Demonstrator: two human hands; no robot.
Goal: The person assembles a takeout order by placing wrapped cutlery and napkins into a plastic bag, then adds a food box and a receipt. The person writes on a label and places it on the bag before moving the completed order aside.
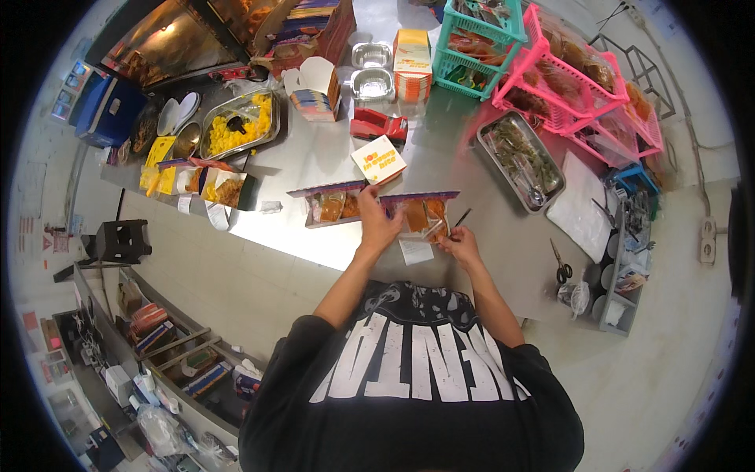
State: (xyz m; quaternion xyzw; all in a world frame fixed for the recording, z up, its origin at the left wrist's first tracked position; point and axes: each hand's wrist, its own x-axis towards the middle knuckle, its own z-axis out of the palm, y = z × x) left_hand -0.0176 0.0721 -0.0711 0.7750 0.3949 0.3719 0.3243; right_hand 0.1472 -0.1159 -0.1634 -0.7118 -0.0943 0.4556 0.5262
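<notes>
Two open cardboard food boxes lie side by side before me on the steel counter. My left hand (379, 221) is between them, its fingers at the left edge of the right box (420, 194); its exact hold is unclear. Fried food and a brown sauce packet (416, 216) lie in that box. My right hand (462, 243) holds a thin dark pen-like object (464, 217) at the box's right front corner. The left box (334, 223) holds another sauce packet (333, 206) and fried food. A paper slip (416, 251) lies in front of the right box.
Behind the boxes are a closed carton (378, 160) and a red device (378, 125). Left stand a tray of yellow food (272, 133) and open filled boxes (248, 192). Right are a metal tray (561, 177), scissors (564, 271), pink baskets (560, 121) and green baskets (472, 88).
</notes>
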